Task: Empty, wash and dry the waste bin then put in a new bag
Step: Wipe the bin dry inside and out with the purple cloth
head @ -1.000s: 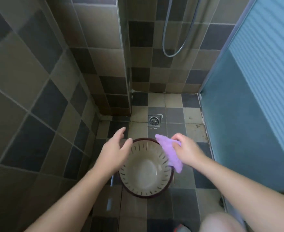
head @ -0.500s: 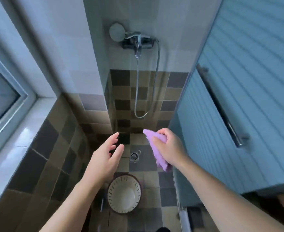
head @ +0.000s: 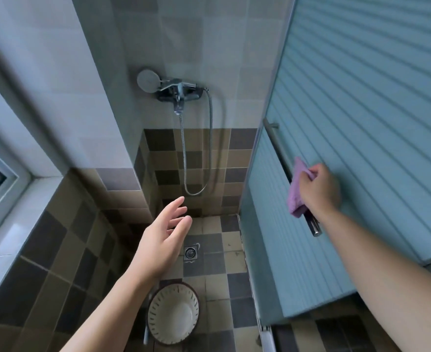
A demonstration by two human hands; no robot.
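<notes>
Right hand [head: 320, 190] pinches the purple cloth [head: 296, 191] against the door's handle bar [head: 289, 171], whose long axis runs steeply down the glass door. Left hand [head: 162, 243] hangs free, fingers relaxed, holding nothing. The waste bin [head: 173, 314] stands upright on the shower floor [head: 234, 288], below the left forearm; the left hand is judged nearer.

Pale grey wall tiles [head: 57, 92] give way lower down to a brown-and-tan checkered tile band [head: 64, 250], matching the floor [head: 217, 275] with its round metal drain [head: 190, 252]. A chrome shower mixer [head: 177, 91] hangs ahead; a ribbed blue-frosted glass door [head: 362, 110] stands right, a white-framed window [head: 3, 179] left.
</notes>
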